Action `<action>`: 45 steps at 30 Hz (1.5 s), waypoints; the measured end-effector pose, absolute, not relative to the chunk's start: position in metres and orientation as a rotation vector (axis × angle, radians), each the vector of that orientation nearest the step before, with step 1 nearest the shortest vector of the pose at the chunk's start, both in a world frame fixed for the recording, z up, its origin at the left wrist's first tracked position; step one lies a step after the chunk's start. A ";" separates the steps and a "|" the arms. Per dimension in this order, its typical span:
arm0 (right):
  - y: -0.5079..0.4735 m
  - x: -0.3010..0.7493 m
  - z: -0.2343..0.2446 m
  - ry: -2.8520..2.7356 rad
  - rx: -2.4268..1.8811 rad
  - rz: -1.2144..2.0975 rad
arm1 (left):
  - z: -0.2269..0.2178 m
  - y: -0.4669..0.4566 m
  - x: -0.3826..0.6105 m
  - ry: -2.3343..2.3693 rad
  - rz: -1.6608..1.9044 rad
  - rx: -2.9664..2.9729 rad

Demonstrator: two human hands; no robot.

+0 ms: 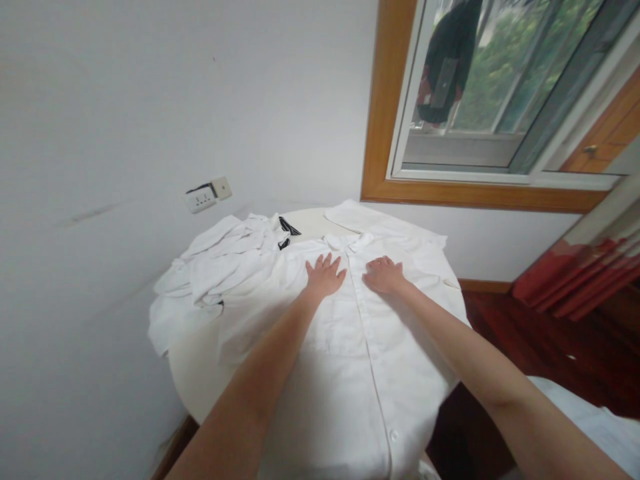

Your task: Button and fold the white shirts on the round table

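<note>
Across the table (193, 363), white shirt (345, 333).

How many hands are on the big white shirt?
2: the left hand and the right hand, both on the white shirt below its collar, one on each side of the front opening.

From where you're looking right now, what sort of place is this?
Probably a room in a home: a wood-framed window, red-and-cream fabric curtains, and a round cream table spread with white cloth garments.
</note>
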State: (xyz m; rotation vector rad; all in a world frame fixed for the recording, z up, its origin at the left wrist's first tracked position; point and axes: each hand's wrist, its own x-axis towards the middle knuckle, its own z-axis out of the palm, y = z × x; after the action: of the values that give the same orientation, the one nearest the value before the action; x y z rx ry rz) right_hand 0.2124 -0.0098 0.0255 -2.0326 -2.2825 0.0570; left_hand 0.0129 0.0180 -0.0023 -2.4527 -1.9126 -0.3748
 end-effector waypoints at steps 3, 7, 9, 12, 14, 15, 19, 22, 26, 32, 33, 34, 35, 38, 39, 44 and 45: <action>0.006 0.194 0.025 -2.319 -1.876 -0.008 | -0.003 0.017 0.014 -1.907 -0.399 -2.441; 0.017 0.178 0.005 -2.297 -1.796 -0.075 | -0.005 0.014 0.013 -1.877 -0.441 -2.411; 0.021 0.178 -0.002 -2.316 -1.808 -0.063 | -0.005 0.013 0.013 -1.866 -0.447 -2.406; 0.025 0.183 -0.003 -2.367 -1.803 -0.008 | -0.006 0.011 0.015 -1.858 -0.435 -2.405; 0.027 0.185 -0.001 -2.387 -1.794 0.018 | -0.007 0.009 0.017 -1.855 -0.439 -2.394; 0.027 0.186 0.001 -2.393 -1.793 0.029 | -0.008 0.009 0.018 -1.858 -0.443 -2.387; 0.027 0.183 0.003 -2.396 -1.818 0.072 | -0.010 0.018 0.012 -1.891 -0.413 -2.412; 0.022 0.181 0.004 -2.346 -1.891 0.103 | -0.009 0.031 -0.003 -1.937 -0.375 -2.410; 0.016 0.178 0.004 -2.078 -2.112 0.062 | -0.007 0.045 -0.019 -1.981 -0.379 -2.339; 0.019 0.181 0.003 -1.955 -2.231 0.098 | -0.003 0.052 -0.026 -2.010 -0.373 -2.295; 0.020 0.184 0.003 -1.975 -2.234 0.118 | -0.003 0.052 -0.027 -2.014 -0.367 -2.292; 0.022 0.187 0.003 -2.003 -2.227 0.137 | -0.002 0.052 -0.028 -2.016 -0.362 -2.292; 0.023 0.192 0.002 -2.037 -2.210 0.150 | -0.002 0.052 -0.029 -2.015 -0.356 -2.296; 0.024 0.207 0.001 -2.148 -2.116 0.147 | -0.001 0.050 -0.028 -2.001 -0.356 -2.293; 0.024 0.211 0.001 -2.179 -2.082 0.136 | 0.000 0.048 -0.026 -1.987 -0.364 -2.274; 0.021 0.220 -0.001 -2.210 -2.019 0.063 | 0.013 0.028 -0.015 -1.774 -0.311 -2.262; 0.020 0.219 -0.001 -2.201 -2.013 0.049 | 0.018 0.022 -0.014 -1.713 -0.266 -2.303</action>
State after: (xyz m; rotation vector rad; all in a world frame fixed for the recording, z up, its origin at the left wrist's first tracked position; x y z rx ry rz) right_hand 0.2193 0.0204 -0.0010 -2.0131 -2.2011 0.0492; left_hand -0.0135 0.0217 0.0182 -2.3035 -1.7129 -0.2659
